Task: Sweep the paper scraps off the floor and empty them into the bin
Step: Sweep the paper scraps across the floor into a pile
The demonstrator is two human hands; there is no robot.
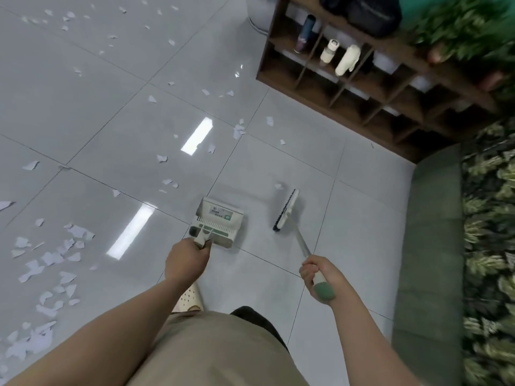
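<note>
Since scraps lie scattered all over floor (362,218), person carries both tools low, ready to go imo. Left hand (186,259) wrapped tight round dustpan (218,224) handle, pan mouth just ahead of knuckles, nothing visible in it. Right hand (320,275) curled firm round broom (287,210) handle near green end, brush head well ahead, by one lone scrap. Biggest paper scraps (53,257) pile sits far left of left hand, unswept. Bin? can't spot it for sure.

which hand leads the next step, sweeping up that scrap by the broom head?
Right. The right hand grips the broom, and the nearest paper scrap lies beside its head. The left hand holds the dustpan.
</note>
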